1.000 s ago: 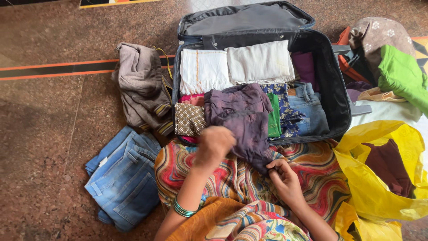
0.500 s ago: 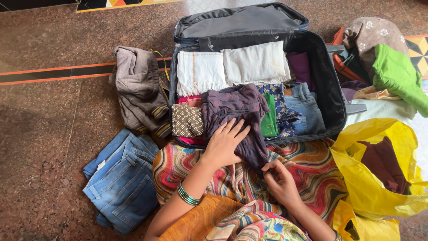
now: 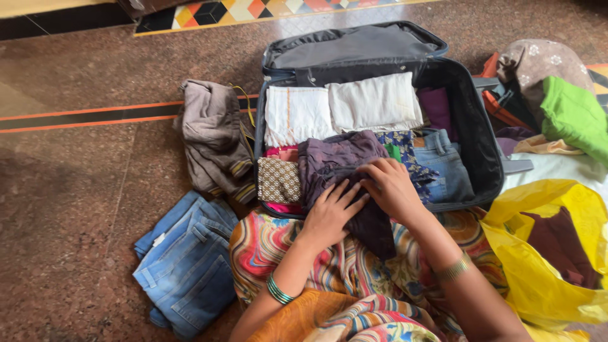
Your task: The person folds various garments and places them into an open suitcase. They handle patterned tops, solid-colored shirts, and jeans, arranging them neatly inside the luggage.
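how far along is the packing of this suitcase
Done: the open suitcase already holds two white folded cloths, blue jeans and a dotted brown piece. In hand: the left hand and right hand both press flat on a purple garment that hangs over the front rim. Left: jeans on the floor, a grey-brown bundle, a green garment and a yellow bag lie outside.
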